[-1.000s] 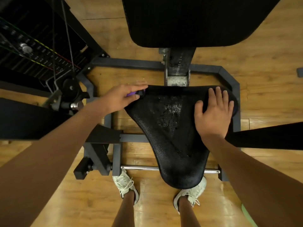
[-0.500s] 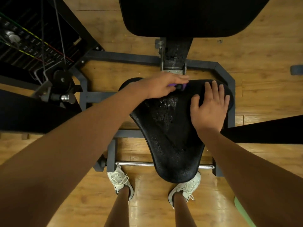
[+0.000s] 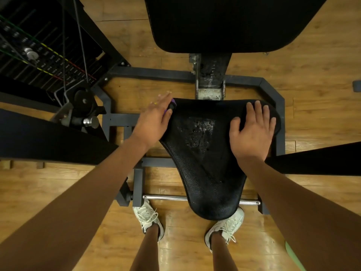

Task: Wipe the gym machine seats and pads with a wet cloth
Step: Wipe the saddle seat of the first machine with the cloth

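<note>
The right hand (image 3: 252, 132) lies flat, fingers spread, on the wide back end of the seat (image 3: 205, 173). Between its thumb and the left hand (image 3: 154, 122), a wet patch (image 3: 199, 132) glistens on the pebbled black surface. The left hand holds a purple thing (image 3: 169, 110) with a black tip at the seat's left corner. Beyond the fingertips are the frame (image 3: 152, 72) and the back pad (image 3: 234, 22). 2 shoes (image 3: 148, 218) stand behind the wrists.

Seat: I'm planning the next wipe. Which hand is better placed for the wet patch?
Probably the left hand: it holds a purple thing at the seat corner; the right hand lies flat, empty.
</note>
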`<state>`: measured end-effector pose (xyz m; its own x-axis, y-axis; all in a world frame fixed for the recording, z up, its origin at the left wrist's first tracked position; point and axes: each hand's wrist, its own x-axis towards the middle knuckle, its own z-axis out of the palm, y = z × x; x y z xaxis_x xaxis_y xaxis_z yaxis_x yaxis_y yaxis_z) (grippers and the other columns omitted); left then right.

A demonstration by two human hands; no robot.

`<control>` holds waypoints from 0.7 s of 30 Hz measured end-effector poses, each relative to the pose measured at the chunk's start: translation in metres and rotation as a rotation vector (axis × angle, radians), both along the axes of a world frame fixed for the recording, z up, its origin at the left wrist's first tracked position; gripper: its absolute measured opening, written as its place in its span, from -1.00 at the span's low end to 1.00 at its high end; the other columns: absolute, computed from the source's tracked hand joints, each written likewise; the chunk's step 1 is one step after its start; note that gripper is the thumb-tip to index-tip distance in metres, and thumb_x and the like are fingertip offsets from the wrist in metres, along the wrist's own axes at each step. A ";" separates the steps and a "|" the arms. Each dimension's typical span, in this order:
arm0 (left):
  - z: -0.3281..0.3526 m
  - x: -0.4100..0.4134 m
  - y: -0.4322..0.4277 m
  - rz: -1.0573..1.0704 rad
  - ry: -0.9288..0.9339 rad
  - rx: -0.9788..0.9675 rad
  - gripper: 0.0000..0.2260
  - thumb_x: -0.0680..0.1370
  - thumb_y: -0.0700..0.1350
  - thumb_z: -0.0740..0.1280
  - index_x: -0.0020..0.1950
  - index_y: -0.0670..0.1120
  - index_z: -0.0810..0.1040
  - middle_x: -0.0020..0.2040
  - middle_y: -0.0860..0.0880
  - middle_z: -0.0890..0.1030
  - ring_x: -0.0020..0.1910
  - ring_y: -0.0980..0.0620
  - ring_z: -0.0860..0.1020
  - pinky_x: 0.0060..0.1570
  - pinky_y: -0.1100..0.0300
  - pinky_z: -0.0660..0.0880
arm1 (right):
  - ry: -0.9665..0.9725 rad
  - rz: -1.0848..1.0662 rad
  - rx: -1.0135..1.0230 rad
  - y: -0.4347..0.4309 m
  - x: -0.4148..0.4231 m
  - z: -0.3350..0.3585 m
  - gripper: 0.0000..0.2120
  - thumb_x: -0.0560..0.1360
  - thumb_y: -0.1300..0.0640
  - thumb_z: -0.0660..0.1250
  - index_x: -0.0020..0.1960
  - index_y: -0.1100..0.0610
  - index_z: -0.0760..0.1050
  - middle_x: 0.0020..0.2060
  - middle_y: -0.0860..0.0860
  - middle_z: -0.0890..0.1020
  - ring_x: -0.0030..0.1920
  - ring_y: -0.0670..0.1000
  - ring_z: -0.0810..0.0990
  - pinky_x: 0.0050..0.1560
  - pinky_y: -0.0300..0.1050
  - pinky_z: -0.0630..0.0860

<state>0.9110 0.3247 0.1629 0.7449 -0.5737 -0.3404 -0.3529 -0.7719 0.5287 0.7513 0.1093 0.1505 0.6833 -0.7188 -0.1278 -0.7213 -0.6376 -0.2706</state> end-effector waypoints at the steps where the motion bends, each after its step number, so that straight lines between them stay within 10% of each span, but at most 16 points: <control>1: 0.002 -0.011 0.001 0.047 -0.019 -0.002 -0.54 0.69 -0.12 0.15 0.60 -0.01 0.18 0.59 0.00 0.20 0.57 -0.02 0.15 0.52 -0.09 0.19 | -0.001 -0.002 0.002 0.000 0.000 0.000 -0.43 0.61 -0.11 0.02 0.55 0.09 0.22 0.56 0.04 0.20 0.58 0.05 0.01 0.57 0.11 -0.09; 7: 0.024 -0.117 -0.006 0.358 0.047 -0.053 -0.53 0.69 -0.14 0.10 0.61 0.00 0.13 0.61 0.12 0.05 0.59 0.14 -0.08 0.53 0.07 0.01 | 0.003 0.004 0.011 0.001 -0.001 0.001 -0.44 0.62 -0.12 0.02 0.55 0.09 0.21 0.56 0.04 0.19 0.59 0.05 0.01 0.57 0.12 -0.09; 13: 0.037 -0.224 -0.012 0.025 -0.068 -0.034 -0.54 0.67 -0.10 0.09 0.59 -0.03 0.15 0.60 0.05 0.16 0.61 0.04 0.01 0.56 -0.04 0.05 | -0.008 -0.003 0.011 0.001 0.001 0.002 -0.44 0.61 -0.10 0.03 0.55 0.09 0.22 0.56 0.04 0.20 0.58 0.06 0.01 0.57 0.12 -0.08; 17: 0.034 -0.212 -0.006 -0.266 -0.161 0.018 -0.34 0.52 -0.18 0.35 0.58 -0.07 0.16 0.59 -0.01 0.17 0.58 -0.03 0.12 0.54 -0.04 0.09 | 0.002 -0.006 0.016 0.001 -0.001 0.002 -0.44 0.61 -0.10 0.03 0.56 0.08 0.21 0.57 0.04 0.18 0.59 0.05 0.00 0.57 0.12 -0.09; 21: 0.025 -0.143 0.014 0.017 -0.144 0.043 -0.29 0.55 -0.33 0.28 0.59 -0.01 0.01 0.61 0.04 0.06 0.59 0.04 0.00 0.55 -0.07 0.02 | 0.001 0.002 0.008 0.002 0.001 0.002 -0.44 0.61 -0.10 0.02 0.55 0.09 0.21 0.56 0.04 0.19 0.58 0.06 0.01 0.57 0.11 -0.09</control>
